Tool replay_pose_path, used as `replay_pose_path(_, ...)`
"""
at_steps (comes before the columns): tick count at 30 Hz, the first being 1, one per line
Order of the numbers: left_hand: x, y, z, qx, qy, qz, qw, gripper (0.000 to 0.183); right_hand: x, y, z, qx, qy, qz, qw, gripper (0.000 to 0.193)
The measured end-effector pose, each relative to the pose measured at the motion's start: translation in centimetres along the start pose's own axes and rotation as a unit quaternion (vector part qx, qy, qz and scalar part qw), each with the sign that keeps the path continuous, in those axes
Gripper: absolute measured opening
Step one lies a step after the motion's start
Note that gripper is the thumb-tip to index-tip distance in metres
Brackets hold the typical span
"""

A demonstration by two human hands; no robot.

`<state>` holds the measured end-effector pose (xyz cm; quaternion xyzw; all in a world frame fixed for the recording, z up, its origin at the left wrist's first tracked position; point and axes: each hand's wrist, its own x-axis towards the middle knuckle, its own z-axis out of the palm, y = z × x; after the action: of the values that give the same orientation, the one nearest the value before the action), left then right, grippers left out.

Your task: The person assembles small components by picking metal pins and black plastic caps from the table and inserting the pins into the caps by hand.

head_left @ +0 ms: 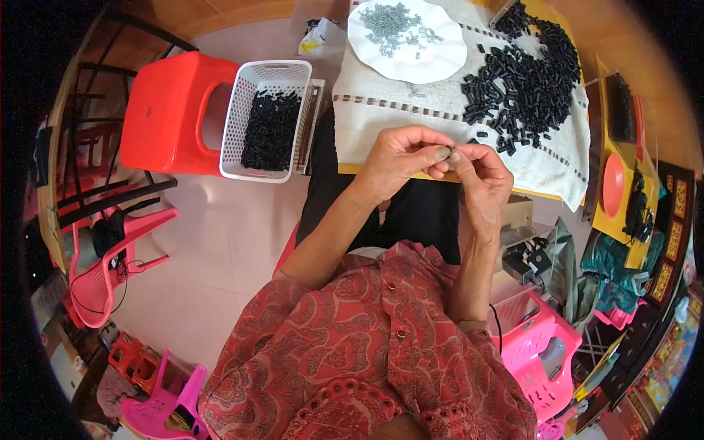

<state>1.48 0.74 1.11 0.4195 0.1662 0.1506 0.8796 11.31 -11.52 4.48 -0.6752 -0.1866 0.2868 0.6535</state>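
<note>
Over the near edge of the cloth-covered table (359,139), my left hand (400,161) and my right hand (485,183) meet fingertip to fingertip. Both are closed in a pinch around something tiny, mostly hidden by the fingers and too small to name. Right of the fingers, a big heap of short black cylindrical pieces (524,84) spreads over the white cloth, a few lying loose close to my right hand. Beyond my hands stands a white scalloped plate (367,59) holding a pile of small clear or greyish pieces (392,28).
Left of the table, a white perforated basket (229,139) holds many black pieces (271,132). Beside it is a red plastic stool (165,110). Pink chairs stand at the lower left (99,286) and lower right (546,356). A yellow stand with a round red dish (613,187) is at the right.
</note>
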Motion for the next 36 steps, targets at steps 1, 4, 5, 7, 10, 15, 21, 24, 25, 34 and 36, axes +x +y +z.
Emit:
replay_pose_path(1,0.1,0.0,-0.1,0.004,0.003,0.007,1.0,0.02,0.1,-0.1,0.1,-0.003,-0.007,-0.004,1.0,0.007)
replay_pose_path(4,0.1,0.5,-0.7,-0.014,0.019,0.019,1.0,0.018,0.6,-0.2,0.9,-0.015,-0.016,-0.018,1.0,0.006)
replay_pose_path(5,0.1,0.8,-0.9,-0.014,0.019,0.02,1.0,0.018,0.8,-0.2,1.1,-0.023,-0.018,-0.029,0.999,0.006)
replay_pose_path(7,0.2,1.7,-1.4,-0.055,0.087,0.036,0.994,0.017,1.9,0.4,1.6,-0.095,-0.013,-0.095,0.991,0.006)
replay_pose_path(10,0.5,2.5,-2.8,-0.078,0.162,0.056,0.982,0.021,3.1,0.7,2.3,-0.196,-0.008,-0.172,0.965,0.008)
replay_pose_path(15,0.3,3.4,-4.3,-0.089,0.173,0.085,0.977,0.023,4.8,1.4,3.6,-0.33,-0.004,-0.248,0.911,0.012)
replay_pose_path(21,0.4,3.5,-4.3,-0.13,0.158,0.067,0.977,0.024,5.6,1.3,4.5,-0.408,-0.021,-0.26,0.875,0.013)
replay_pose_path(24,0.6,3.2,-4.3,-0.182,0.113,0.052,0.975,0.024,5.7,1.1,4.3,-0.428,-0.034,-0.254,0.867,0.011)
replay_pose_path(25,0.6,3.0,-4.2,-0.206,0.091,0.049,0.973,0.025,5.7,1.1,4.3,-0.427,-0.035,-0.255,0.867,0.011)
replay_pose_path(34,0.6,2.2,-3.8,-0.275,0.029,0.043,0.96,0.026,4.4,0.8,3.8,-0.412,-0.016,-0.261,0.873,0.009)
replay_pose_path(36,0.6,2.0,-3.7,-0.274,0.036,0.04,0.96,0.026,3.4,-0.2,3.9,-0.343,-0.009,-0.254,0.904,0.008)
